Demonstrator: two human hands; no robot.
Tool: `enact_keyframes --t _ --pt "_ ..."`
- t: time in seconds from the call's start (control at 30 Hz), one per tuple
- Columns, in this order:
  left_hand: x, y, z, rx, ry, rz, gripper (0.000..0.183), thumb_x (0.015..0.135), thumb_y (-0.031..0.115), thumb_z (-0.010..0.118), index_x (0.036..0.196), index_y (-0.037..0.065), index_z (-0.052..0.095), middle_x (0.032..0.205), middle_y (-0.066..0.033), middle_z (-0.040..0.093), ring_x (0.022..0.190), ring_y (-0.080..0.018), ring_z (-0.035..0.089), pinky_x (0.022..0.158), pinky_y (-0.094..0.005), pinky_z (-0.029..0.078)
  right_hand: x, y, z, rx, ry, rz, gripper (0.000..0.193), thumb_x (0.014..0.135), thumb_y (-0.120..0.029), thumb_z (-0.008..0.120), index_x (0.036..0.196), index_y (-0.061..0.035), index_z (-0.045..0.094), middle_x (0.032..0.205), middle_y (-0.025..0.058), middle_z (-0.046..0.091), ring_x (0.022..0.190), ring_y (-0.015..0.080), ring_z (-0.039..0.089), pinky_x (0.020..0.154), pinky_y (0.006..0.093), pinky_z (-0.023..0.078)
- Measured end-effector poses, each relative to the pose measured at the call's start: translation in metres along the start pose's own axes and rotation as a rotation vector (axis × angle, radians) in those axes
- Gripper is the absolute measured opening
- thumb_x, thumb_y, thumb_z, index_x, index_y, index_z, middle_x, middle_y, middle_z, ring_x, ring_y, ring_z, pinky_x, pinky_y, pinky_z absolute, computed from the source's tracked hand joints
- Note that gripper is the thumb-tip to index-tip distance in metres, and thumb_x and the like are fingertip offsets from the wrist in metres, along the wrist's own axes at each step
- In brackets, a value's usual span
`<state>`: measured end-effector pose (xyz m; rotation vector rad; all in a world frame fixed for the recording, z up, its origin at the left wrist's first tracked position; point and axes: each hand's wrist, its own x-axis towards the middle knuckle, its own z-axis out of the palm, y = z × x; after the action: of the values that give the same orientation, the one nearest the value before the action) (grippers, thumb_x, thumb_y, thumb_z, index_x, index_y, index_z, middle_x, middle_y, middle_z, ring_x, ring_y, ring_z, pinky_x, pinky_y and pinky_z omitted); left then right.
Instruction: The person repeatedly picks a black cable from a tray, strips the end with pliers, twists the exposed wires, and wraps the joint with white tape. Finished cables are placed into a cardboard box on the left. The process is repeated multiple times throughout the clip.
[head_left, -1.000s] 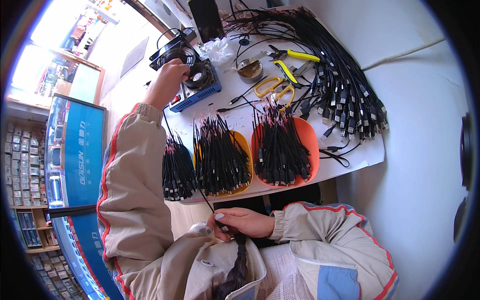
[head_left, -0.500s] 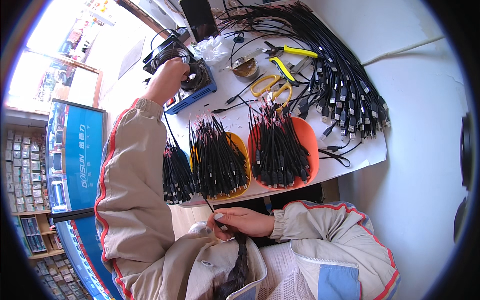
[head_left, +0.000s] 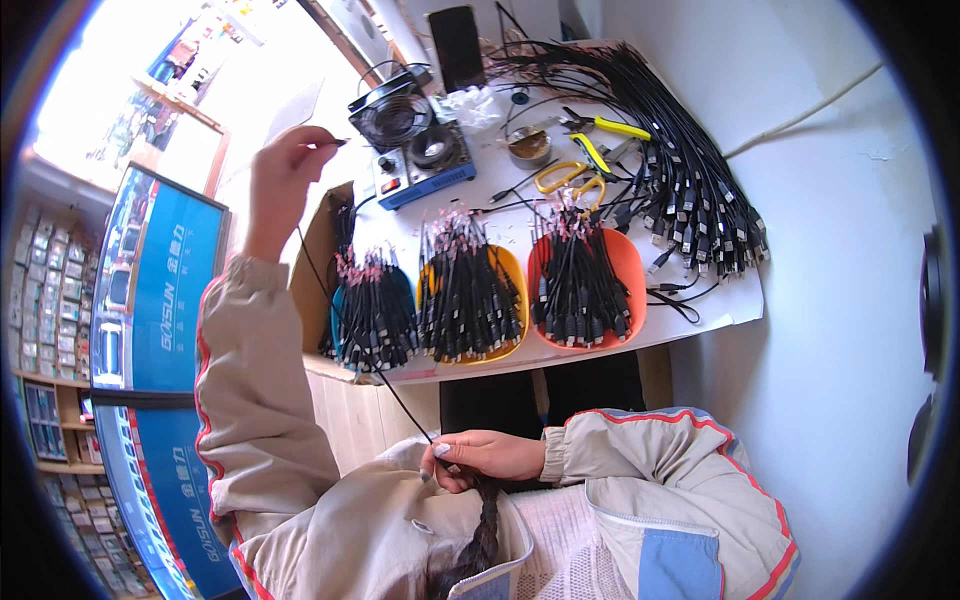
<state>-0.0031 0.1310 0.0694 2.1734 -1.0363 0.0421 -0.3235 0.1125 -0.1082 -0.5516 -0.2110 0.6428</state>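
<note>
Raised at the left, my left hand (head_left: 288, 185) pinches a small dark end, with a thin black cable (head_left: 404, 407) hanging from beneath it. The cable slants down to my right hand (head_left: 490, 454), whose closed fingers grip it over my lap. What lies inside those fingers is mostly hidden. Between the hands and the table's back stand a blue bowl (head_left: 336, 312), a yellow bowl (head_left: 519, 300) and an orange bowl (head_left: 628, 268), each packed with short black cables with plugs toward me and pinkish wire ends away.
Behind the bowls sits a blue box-shaped device (head_left: 432, 188) with a fan. Yellow-handled scissors (head_left: 560, 177), pliers (head_left: 590, 152), a round tin (head_left: 530, 152) and a phone (head_left: 456, 50) lie farther back. A long bundle of USB cables (head_left: 690, 160) covers the right side, near the wall.
My left hand has drawn away from the blue device, leftward and slightly down, stretching the cable taut. My right hand stays put. The view has shifted, showing more of the blue bowl.
</note>
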Motion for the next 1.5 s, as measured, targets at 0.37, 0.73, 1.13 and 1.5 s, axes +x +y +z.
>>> enact_keyframes --t 0.37,0.73,1.13,1.5 --pt "-0.12 -0.032 -0.201 -0.689 0.686 0.297 0.009 0.094 0.009 0.061 0.098 0.002 0.064 0.078 -0.0002 0.055 0.065 -0.0079 0.041 0.06 -0.0228 0.036 -0.001 0.041 -0.021 -0.449 0.177 0.244 0.038 0.105 -0.03 0.03 0.115 -0.0037 0.055 0.079 -0.0025 0.06 0.068 0.0036 0.05 0.063 0.0187 0.043" --pt "-0.129 -0.156 -0.131 -0.746 0.81 0.119 0.013 0.088 0.001 0.066 0.101 -0.002 0.066 0.086 -0.0048 0.066 0.065 -0.0075 0.053 0.055 -0.0192 0.04 -0.02 0.032 -0.045 -0.259 0.301 0.367 0.049 0.105 -0.038 0.025 0.111 -0.0006 0.055 0.076 0.004 0.061 0.061 0.0071 0.051 0.057 0.0204 0.042" --pt "-0.038 -0.265 0.004 -0.518 0.698 -0.281 0.031 0.084 0.009 0.07 0.111 -0.003 0.061 0.094 -0.0141 0.068 0.086 -0.019 0.066 0.074 -0.0292 0.053 -0.012 0.026 -0.057 -0.09 0.318 0.521 0.049 0.106 -0.034 0.023 0.115 0.0041 0.053 0.08 0.01 0.061 0.061 0.0111 0.05 0.059 0.023 0.043" --pt "-0.117 -0.169 0.021 -0.369 0.437 -0.167 0.017 0.082 0.006 0.068 0.097 -0.002 0.067 0.086 -0.0097 0.067 0.076 -0.0159 0.063 0.068 -0.0281 0.051 -0.02 0.031 -0.041 -0.301 0.417 0.445 0.048 0.105 -0.039 0.028 0.109 -0.0012 0.059 0.074 0.0047 0.064 0.059 0.0078 0.058 0.053 0.0198 0.043"
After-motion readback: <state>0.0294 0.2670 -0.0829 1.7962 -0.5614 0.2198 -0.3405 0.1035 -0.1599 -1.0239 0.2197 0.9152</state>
